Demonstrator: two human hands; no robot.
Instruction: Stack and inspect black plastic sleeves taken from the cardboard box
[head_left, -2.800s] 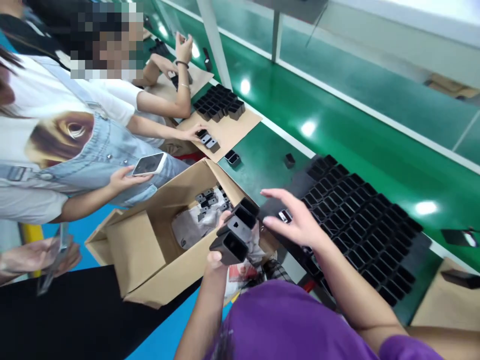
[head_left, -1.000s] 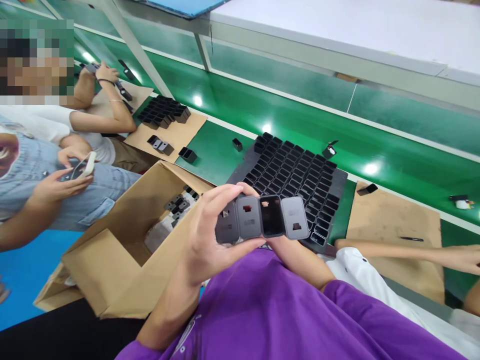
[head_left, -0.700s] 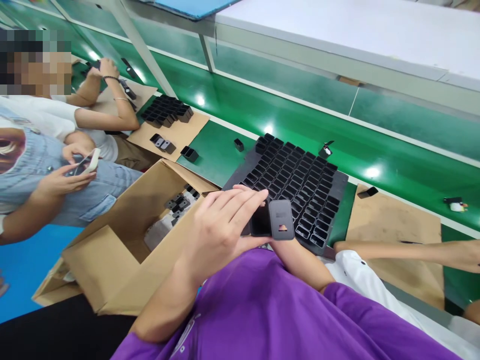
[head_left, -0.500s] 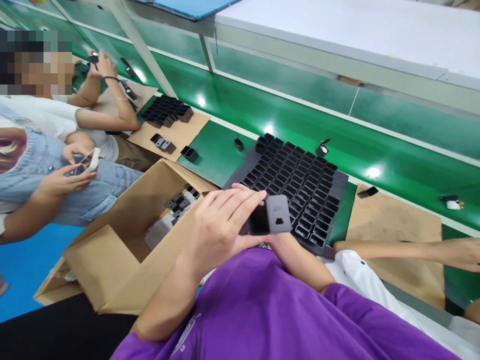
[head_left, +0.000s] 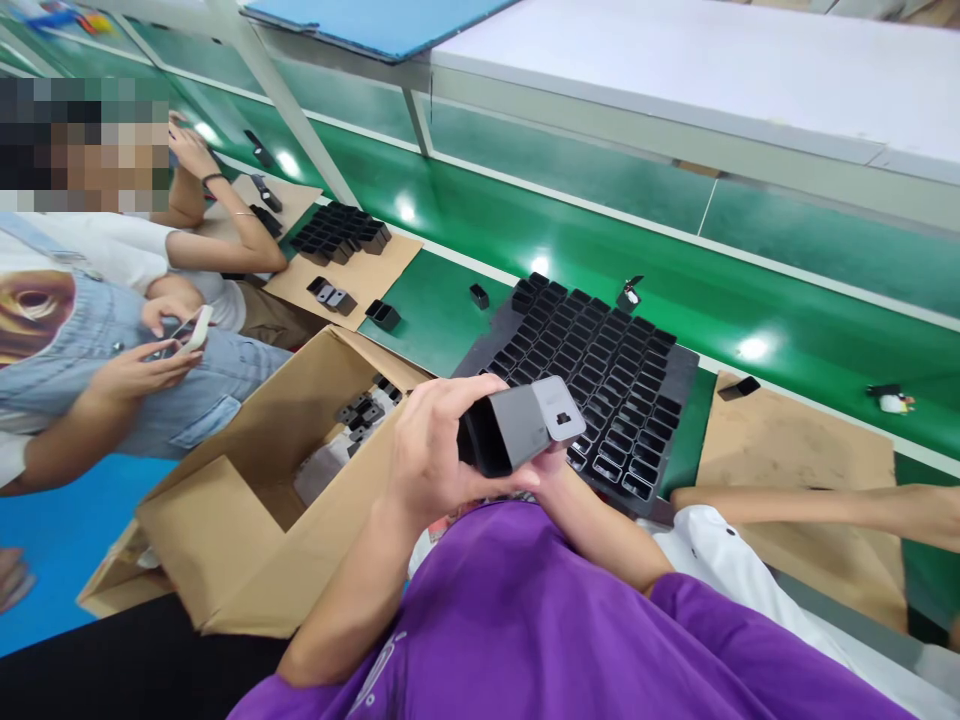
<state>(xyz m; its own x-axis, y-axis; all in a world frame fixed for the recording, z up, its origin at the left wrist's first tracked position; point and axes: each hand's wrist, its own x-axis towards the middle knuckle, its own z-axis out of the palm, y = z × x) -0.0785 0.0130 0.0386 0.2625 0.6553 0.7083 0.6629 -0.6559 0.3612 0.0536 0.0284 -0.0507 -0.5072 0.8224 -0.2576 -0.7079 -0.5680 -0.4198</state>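
My left hand (head_left: 431, 440) is wrapped round a black plastic housing (head_left: 510, 425), a rectangular sleeve whose dark open end faces left and toward me. Against its right end sits a grey end face (head_left: 561, 408) with rounded corners and a small black cutout; whether it belongs to a second housing I cannot tell. My right hand (head_left: 551, 468) grips the pieces from below and behind, most of its fingers hidden. Beyond my hands lies a dark tray (head_left: 480, 355) filled with rows of similar black housings (head_left: 600, 375), open ends up.
An open cardboard box (head_left: 247, 580) with black parts stands at my left. Single housings (head_left: 478, 295) lie on the green bench (head_left: 427, 330). Co-workers sit at left, one holding a white device (head_left: 196, 330); another person's forearm (head_left: 787, 505) reaches in at right above a cardboard sheet (head_left: 802, 430).
The housing has been turned in my hands: its open end now points left and its long side shows. My left hand has shifted its hold toward the open end.
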